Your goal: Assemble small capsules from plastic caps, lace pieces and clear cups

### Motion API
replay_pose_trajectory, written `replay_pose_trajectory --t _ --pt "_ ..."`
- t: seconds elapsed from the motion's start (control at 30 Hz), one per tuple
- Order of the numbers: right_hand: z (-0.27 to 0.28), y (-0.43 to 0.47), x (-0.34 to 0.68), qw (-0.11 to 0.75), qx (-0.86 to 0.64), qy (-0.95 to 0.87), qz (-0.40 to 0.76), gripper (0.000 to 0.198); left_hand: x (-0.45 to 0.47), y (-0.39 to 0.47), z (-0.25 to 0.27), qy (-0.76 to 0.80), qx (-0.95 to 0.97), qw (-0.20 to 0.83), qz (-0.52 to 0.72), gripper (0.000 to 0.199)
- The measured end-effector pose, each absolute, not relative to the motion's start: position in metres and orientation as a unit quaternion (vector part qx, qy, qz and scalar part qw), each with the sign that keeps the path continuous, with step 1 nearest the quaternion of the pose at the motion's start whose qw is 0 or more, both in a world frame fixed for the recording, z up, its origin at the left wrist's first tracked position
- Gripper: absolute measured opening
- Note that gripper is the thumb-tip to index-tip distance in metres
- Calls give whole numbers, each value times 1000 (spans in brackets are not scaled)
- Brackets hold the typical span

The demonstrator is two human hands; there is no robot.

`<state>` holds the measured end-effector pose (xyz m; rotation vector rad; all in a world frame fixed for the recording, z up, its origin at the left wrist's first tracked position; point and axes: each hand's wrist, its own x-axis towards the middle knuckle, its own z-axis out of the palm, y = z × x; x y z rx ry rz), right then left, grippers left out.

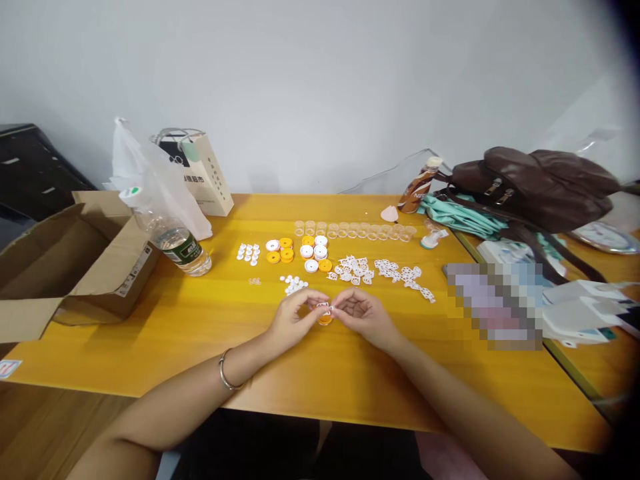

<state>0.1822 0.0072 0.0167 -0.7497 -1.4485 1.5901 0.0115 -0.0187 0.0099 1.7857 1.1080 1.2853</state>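
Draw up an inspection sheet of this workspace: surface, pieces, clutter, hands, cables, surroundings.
Surface: wooden table.
Pieces: small white piece over an orange piece, contact unclear; beyond, a row of clear cups, orange and white discs, white lattice pieces, small white caps.
Clutter: at left, cardboard box, water bottle, plastic bag, paper bag; at right, drink bottle, brown bag, unidentifiable pixelated item.
Hands: left hand and right hand pinch at the white piece; bangle on left wrist.
Cables: apparently a thin cord by the wall.
Surroundings: pale wall; dark furniture far left.

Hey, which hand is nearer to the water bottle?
Left: the left hand is right of the water bottle, closer to the wearer; the right hand is farther right.
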Motion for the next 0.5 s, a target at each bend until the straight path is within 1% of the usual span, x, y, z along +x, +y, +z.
replay_pose_trajectory --t 0.13,0.2,0.27,0.33,0.37,0.5 --pt "20 12 188 396 -301 -591 635 13 12 -14 10 423 700 324 476 21" --pt "22 19 195 439 -325 -579 606 14 11 -7 12 426 709 303 473 20" --pt "25 29 205 514 -355 -537 567 16 11 3 16 434 729 271 455 18" --pt "26 38 215 569 -376 -485 548 19 14 16 19 421 779 237 401 17" --pt "25 42 218 580 -381 -468 547 20 17 23 20 402 811 221 363 18" --pt "23 48 222 576 -392 -463 547 19 38 48 18 324 902 150 243 25"
